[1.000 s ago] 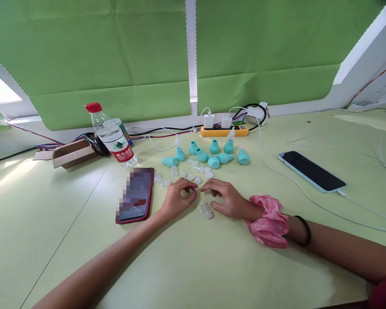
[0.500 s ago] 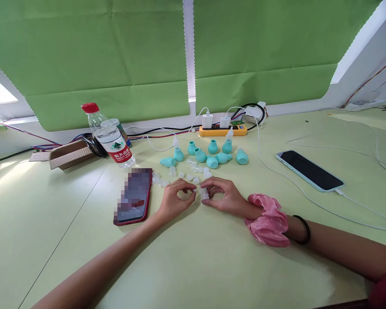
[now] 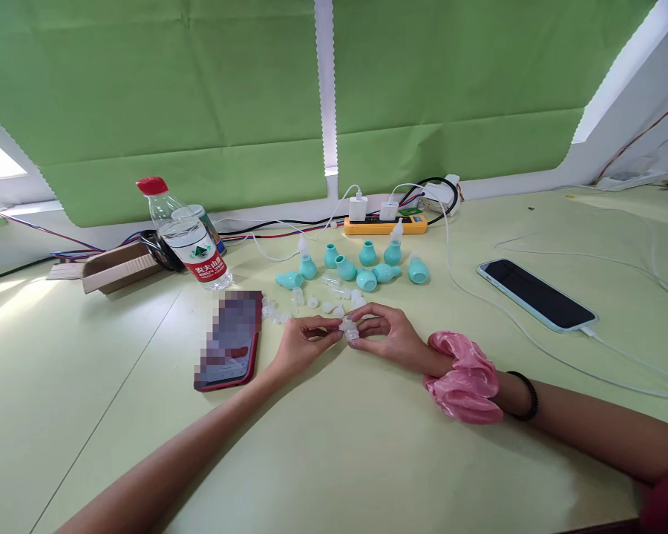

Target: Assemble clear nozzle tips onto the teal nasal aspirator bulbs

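Observation:
My left hand (image 3: 305,345) pinches a small translucent white plastic piece (image 3: 346,324) between thumb and fingertips. My right hand (image 3: 394,340), with a pink scrunchie (image 3: 463,378) at the wrist, grips a short clear plastic tube (image 3: 352,335). The two parts touch each other just above the table; whether they are joined I cannot tell. Beyond my hands lie several loose translucent caps and tubes (image 3: 335,291). Several turquoise rubber bulbs (image 3: 346,268) are grouped behind those, some upright, some on their sides, a few with clear nozzles fitted.
A red-cased phone (image 3: 231,348) lies left of my left hand. Behind it stand a water bottle (image 3: 197,248) and a cardboard box (image 3: 123,271). A yellow power strip (image 3: 386,225) sits at the back. To the right, another phone (image 3: 537,295) trails a white charging cable.
My left fingertips have moved right and brought the small translucent piece against the tube in my right hand. The tube has tilted slightly. The bulbs stay where they were.

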Tool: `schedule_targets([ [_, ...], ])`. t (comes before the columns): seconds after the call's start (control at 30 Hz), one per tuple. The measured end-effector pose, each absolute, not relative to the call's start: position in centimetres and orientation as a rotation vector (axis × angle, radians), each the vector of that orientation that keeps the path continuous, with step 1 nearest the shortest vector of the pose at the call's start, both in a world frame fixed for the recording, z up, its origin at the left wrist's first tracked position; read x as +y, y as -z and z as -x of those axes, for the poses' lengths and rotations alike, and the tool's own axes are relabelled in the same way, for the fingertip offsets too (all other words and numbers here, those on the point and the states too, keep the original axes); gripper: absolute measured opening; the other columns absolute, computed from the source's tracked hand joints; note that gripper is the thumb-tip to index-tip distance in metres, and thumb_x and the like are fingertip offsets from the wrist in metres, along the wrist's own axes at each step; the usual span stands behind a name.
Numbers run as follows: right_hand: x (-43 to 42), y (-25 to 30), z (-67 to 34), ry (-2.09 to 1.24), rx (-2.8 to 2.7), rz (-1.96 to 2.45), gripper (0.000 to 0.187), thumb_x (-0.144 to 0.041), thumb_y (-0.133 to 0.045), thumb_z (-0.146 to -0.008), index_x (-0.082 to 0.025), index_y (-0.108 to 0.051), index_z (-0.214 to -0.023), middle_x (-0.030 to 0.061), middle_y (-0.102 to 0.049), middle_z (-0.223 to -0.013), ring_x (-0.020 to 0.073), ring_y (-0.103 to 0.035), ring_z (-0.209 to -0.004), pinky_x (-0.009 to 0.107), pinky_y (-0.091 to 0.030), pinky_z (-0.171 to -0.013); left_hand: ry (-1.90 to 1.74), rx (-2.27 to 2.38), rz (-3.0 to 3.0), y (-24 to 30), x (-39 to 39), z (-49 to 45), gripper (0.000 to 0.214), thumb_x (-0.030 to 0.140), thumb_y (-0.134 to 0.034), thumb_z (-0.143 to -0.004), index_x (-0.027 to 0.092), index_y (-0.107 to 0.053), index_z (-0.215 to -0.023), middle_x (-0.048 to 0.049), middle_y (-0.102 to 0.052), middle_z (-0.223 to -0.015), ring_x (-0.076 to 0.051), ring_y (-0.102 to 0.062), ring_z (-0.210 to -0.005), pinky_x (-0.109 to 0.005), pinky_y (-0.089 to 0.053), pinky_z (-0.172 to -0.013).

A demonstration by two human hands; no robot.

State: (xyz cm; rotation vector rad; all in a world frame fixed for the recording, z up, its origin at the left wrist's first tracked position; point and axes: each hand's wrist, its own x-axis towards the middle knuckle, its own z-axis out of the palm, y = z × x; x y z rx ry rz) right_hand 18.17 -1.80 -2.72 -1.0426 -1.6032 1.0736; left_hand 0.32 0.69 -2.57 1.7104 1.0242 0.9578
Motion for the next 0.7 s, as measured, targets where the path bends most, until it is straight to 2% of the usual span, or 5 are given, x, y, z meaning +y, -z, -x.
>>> schedule_targets([
  [0.17,-1.75,2.63,-18.1,-1.086,-1.554,1.051,0.027,-0.027,-0.069,-0.058,-0.016,-0.055,-0.078,0.0062,-0.062,-0.098,0.0141,-0.063,-0.072,0.031,-0.054,-0.072,-0.976,1.05,-1.761,2.81,0.83,-0.21,0.026,0.032,-0.065,-0.065,0.015,-0.069,-0.085,-0.0062,-0.07,-0.079,-0.019,-0.062,-0.069,-0.028,-0.05,-0.062],
  [0.5,-1.9,2.09,-17.93,-1.136,-1.461,1.088,0.025,-0.028,-0.071,-0.057,-0.015,-0.056,-0.072,0.0046,-0.063,-0.087,0.0139,-0.063,-0.069,0.029,-0.054,-0.068,-1.005,1.053,-2.084,2.23,0.23,-0.2,0.023,0.027,-0.055,-0.076,0.015,-0.067,-0.091,-0.0064,-0.068,-0.08,-0.016,-0.061,-0.071,-0.025,-0.046,-0.064],
  [0.7,-1.9,2.1,-17.83,-1.17,-1.406,1.077,0.028,-0.027,-0.073,-0.054,-0.015,-0.056,-0.072,0.0042,-0.063,-0.085,0.0142,-0.062,-0.068,0.029,-0.052,-0.068,-1.085,0.927,-2.404,2.88,0.21,-0.25,0.027,0.022,-0.047,-0.082,0.009,-0.063,-0.099,-0.0109,-0.065,-0.078,-0.016,-0.057,-0.072,-0.026,-0.046,-0.064],
])
